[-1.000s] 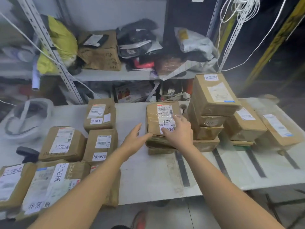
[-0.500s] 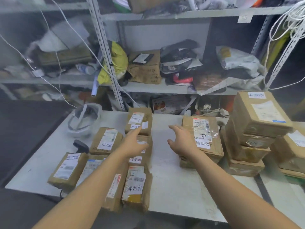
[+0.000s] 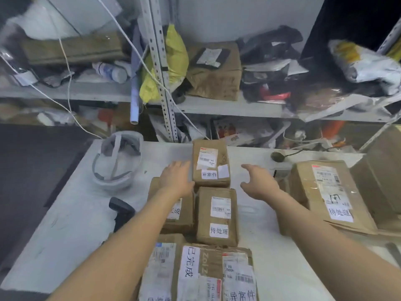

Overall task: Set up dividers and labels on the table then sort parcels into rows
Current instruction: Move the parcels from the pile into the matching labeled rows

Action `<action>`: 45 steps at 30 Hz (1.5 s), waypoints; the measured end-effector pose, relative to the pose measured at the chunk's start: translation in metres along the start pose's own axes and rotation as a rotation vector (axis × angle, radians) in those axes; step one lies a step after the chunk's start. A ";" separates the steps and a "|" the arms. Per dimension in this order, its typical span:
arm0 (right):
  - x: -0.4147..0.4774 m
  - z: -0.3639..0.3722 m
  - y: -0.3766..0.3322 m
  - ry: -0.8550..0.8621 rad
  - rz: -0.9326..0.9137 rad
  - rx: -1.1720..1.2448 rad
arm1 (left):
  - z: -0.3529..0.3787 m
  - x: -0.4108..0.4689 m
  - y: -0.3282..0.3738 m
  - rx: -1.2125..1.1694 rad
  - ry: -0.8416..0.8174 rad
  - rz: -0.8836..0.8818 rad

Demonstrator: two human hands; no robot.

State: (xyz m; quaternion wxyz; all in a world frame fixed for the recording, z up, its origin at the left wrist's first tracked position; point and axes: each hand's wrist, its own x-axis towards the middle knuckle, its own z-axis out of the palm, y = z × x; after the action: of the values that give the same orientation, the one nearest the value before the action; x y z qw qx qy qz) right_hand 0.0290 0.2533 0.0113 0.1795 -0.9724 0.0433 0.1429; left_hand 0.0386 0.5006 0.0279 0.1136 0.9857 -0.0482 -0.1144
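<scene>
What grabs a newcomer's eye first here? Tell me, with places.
Two bare hands reach over the middle of the table: the left hand and the right hand, both open, flank a brown parcel labelled 异常件. More labelled parcels crowd toward the near edge, one marked 待处理. Behind, cluttered shelves hold bags and boxes.

Both forearms are bare — no sleeves, gloves or jewellery — down to the left hand (image 3: 176, 178) and right hand (image 3: 259, 181).
</scene>
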 end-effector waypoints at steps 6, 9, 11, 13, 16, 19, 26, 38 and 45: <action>0.054 0.030 -0.029 -0.028 0.140 0.138 | 0.028 0.069 -0.027 -0.194 -0.077 -0.003; 0.074 0.044 -0.035 -0.038 0.267 0.320 | 0.045 0.091 -0.028 -0.326 -0.149 0.008; 0.082 0.054 -0.038 -0.041 0.340 0.440 | 0.055 0.101 -0.026 -0.455 -0.220 -0.012; 0.087 0.064 -0.039 -0.032 0.395 0.524 | 0.061 0.111 -0.025 -0.568 -0.273 -0.066; 0.094 0.079 -0.033 0.026 0.425 0.637 | 0.065 0.121 -0.023 -0.666 -0.289 -0.110; 0.097 0.087 -0.028 0.058 0.421 0.702 | 0.063 0.118 -0.018 -0.828 -0.307 -0.140; 0.084 0.074 -0.034 0.115 0.460 0.811 | 0.045 0.103 -0.001 -0.980 -0.278 -0.126; -0.002 -0.028 -0.016 0.310 0.154 0.856 | -0.009 0.032 0.063 -1.051 0.015 0.049; -0.097 -0.090 0.029 0.402 0.024 0.879 | -0.039 -0.054 0.140 -1.033 0.162 0.177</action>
State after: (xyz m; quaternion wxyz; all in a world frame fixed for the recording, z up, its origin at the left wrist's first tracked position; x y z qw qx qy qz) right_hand -0.0444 0.1968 0.1103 0.5597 -0.8123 0.1444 -0.0778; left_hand -0.0140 0.3791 0.1090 0.5971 0.7991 -0.0596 -0.0365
